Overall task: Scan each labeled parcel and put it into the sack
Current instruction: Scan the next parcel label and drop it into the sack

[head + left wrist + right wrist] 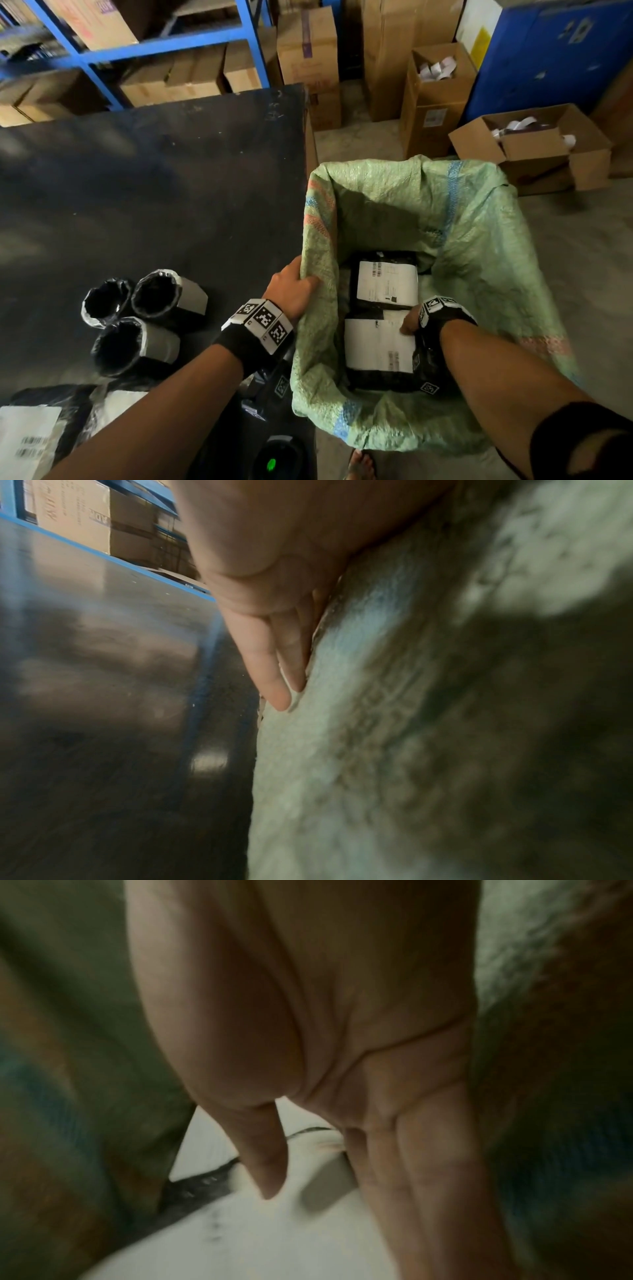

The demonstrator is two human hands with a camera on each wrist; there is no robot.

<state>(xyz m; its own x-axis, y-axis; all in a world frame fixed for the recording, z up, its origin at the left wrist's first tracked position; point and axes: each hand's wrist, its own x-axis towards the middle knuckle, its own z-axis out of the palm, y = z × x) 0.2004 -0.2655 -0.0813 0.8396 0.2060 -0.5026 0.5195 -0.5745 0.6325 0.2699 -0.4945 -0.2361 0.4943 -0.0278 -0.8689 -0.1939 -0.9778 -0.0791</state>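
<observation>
L hand [291, 291] holds the rim of the green sack [479, 246], thumb on the inside and fingers [274, 669] straight and together along the outer cloth in the left wrist view, prob. to keep the mouth open and stop the limp fabric folding in beside the table [154, 205]. R hand [411, 320] is down inside the sack w/ fingers [428, 1177] extended and close together, thumb apart, resting on the near parcel [376, 346]; looks like it's setting or flattening it rather than gripping, but whether fingertips curl under the edge I cannot tell. That parcel lies flat at the bottom, label up, just in front of a second parcel [387, 282], the two touching or nearly so, so they stack tidy and leave room. Sack is woven plastic, crinkly, w/ pink and blue stripes near the hem. Parcels are black poly mailers, soft and flattish, w/ white rectangular labels and barcodes. More mailers wait on the table at lower left [30, 442], plus three rolls of black film [137, 315] lying on their sides, hollow ends facing the camera. A device w/ a green light [272, 462] sits below the L forearm, prob. the scanner. Table top is dark, matte, scuffed.
</observation>
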